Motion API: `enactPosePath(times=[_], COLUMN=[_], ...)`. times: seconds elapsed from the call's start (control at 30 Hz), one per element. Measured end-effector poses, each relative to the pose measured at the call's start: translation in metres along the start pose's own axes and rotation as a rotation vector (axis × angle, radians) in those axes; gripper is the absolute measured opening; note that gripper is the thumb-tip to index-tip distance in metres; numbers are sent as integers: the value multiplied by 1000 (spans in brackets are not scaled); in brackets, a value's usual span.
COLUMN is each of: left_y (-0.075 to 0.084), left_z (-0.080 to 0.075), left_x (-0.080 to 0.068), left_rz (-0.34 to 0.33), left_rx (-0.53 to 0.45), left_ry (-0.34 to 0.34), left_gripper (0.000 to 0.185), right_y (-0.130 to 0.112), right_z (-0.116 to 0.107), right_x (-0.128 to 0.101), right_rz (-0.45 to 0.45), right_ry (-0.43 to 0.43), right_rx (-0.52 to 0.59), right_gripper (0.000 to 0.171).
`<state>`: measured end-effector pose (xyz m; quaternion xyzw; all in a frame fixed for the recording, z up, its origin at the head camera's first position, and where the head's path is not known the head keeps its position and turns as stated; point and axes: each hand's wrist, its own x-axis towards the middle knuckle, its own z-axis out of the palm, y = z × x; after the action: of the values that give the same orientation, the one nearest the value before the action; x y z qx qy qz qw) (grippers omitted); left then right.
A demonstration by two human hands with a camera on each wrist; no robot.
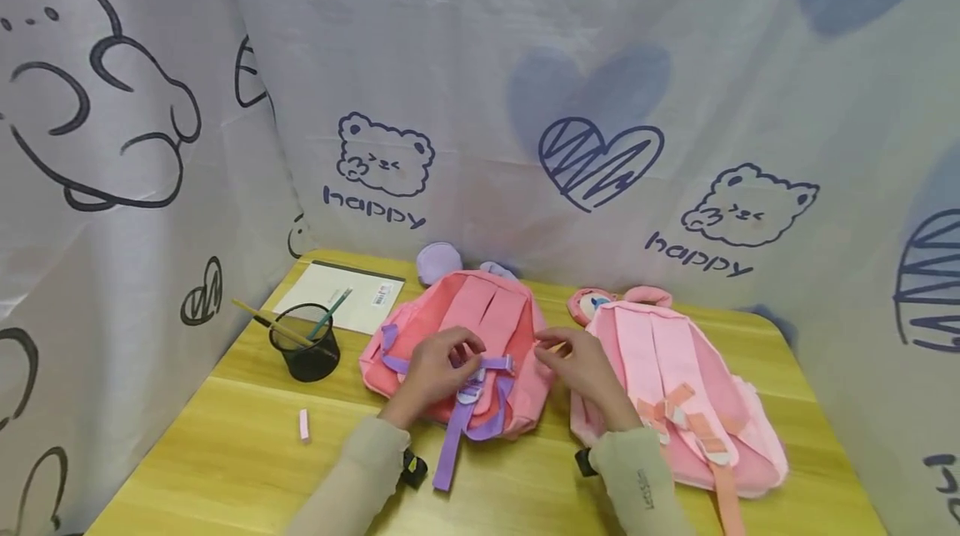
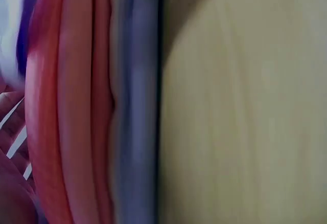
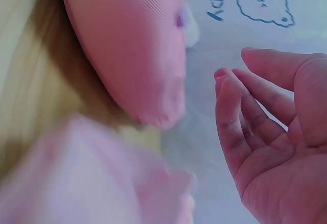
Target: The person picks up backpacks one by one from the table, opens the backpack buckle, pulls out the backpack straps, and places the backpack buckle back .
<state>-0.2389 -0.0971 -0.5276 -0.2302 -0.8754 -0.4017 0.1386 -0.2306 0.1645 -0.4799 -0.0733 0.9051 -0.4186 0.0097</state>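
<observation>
Sleeve print unreadable; curtain behind backpack reads "happy"

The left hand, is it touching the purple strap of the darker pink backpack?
Touching. The head view shows the left hand with fingers curled on the purple strap across the darker pink backpack.

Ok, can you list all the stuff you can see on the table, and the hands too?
Backpack with purple straps: 1, pink, table middle, face down.
Light pink backpack: 1, pale pink with peach straps, right of it.
Pen holder: 1, black mesh, left side, pencils inside.
Notepad: 1, white, back left.
Eraser: 1, pink, front left.
Table: 1, yellow wood.
Curtain: white, bears and hearts, all round.
Left hand: fingers curled at the purple strap buckle.
Right hand: at the backpack's right edge, fingers loosely bent.
</observation>
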Motion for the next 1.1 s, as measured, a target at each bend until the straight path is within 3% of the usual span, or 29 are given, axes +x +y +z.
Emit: enactPosePath(times=[0.13,0.2,0.43,0.57,0.77,0.87,1.0,1.1], left_y=[20,33,93,129,157,160,160,161], left_z=[12,19,45,73,134,158,172,176], left_x=[0,2,16,27,40,42,41,41], left_rz=[163,208,281,351,334,301,256,253], left_rx=[23,12,120,124,90,118,161,156], left_ry=[-5,-37,-277,-371,-428,-405,-353,-315], left_gripper=[17,18,28,33,36,37,30,22], right_y=[6,13,55,87,121,133,145,148], right_z=[-29,-46,-103,-126,-137,-132,-122,-119], right_x=[-18,-29,-70,-93,-109,-111,-113,-113], right_rz=[-30,-20,41,81,170,133,21,11], right_ry=[4,22,96,113,57,33,41,57], right_rx=[-44,-74,-156,-157,-92,-42,-32,-79], right_gripper=[32,32,37,40,55,54,44,41])
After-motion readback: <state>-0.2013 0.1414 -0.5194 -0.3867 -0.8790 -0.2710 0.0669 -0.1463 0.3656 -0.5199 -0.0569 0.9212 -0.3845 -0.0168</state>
